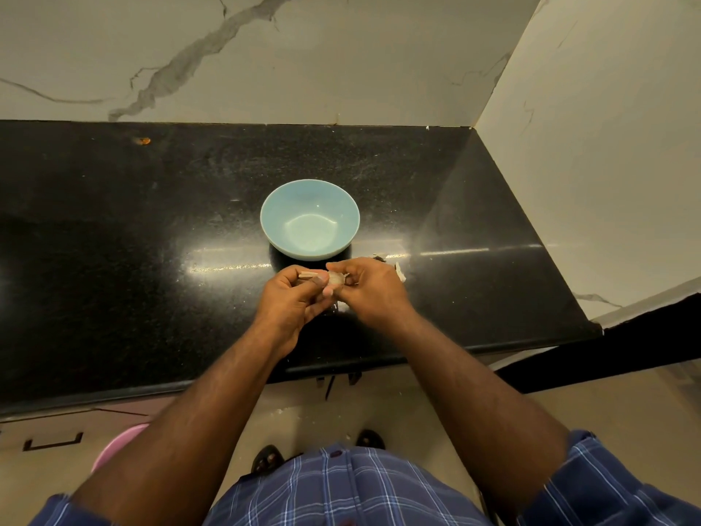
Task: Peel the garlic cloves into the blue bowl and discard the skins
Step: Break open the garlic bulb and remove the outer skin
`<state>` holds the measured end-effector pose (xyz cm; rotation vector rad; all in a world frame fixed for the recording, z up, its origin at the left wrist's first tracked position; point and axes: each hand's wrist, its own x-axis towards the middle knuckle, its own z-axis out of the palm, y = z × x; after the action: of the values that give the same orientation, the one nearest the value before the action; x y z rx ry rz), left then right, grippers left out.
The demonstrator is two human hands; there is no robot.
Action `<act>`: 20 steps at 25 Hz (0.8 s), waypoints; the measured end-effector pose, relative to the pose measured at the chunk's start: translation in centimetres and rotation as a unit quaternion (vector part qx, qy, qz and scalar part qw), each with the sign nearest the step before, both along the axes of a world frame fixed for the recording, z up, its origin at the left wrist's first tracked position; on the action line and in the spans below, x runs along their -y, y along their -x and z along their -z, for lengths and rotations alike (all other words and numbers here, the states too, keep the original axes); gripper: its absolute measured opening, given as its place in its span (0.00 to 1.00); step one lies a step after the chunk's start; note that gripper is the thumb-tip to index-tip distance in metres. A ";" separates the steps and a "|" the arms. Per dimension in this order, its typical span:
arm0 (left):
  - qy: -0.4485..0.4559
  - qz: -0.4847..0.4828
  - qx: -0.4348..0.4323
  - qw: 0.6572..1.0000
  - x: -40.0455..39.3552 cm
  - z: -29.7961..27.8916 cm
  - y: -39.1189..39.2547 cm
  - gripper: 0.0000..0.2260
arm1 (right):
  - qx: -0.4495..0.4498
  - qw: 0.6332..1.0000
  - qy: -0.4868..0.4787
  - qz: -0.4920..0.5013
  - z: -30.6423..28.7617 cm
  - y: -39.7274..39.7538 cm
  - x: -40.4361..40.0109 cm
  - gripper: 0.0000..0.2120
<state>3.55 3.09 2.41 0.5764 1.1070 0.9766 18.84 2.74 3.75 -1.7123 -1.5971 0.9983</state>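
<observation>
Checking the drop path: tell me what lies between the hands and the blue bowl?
Only bare black counter, head view. Left hand and right hand hold the garlic just short of the blue bowl.

Both forearms are extended forward and angled inward, so that the hands are brought together. The left hand (pixel 294 294) is held with fingers curled and the thumb laid across them. The right hand (pixel 366 284) is curled likewise, its fingertips pressed against the left thumb.
</observation>
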 end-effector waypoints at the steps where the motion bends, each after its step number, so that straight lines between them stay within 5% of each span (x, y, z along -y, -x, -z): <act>1: -0.004 0.006 -0.008 1.000 0.0 0.0 0.0 0.03 | -0.027 1.000 0.000 0.011 0.3 0.0 0.0 0.20; 9: -0.024 0.062 -0.009 0.998 0.3 0.1 0.5 0.10 | -0.120 0.991 0.044 0.044 0.5 -1.0 -0.8 0.04; 13: -0.018 0.056 0.009 0.998 0.0 0.3 0.4 0.08 | -0.202 0.972 0.055 0.103 0.6 -0.9 -0.8 0.07; 20: -0.020 0.029 -0.038 0.999 -0.4 0.6 0.2 0.02 | -0.140 0.988 0.059 0.018 0.6 -0.4 -0.2 0.17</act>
<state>3.34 3.47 1.82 0.6803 1.1341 0.9350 19.24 2.93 3.13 -1.5871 -1.3463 1.2762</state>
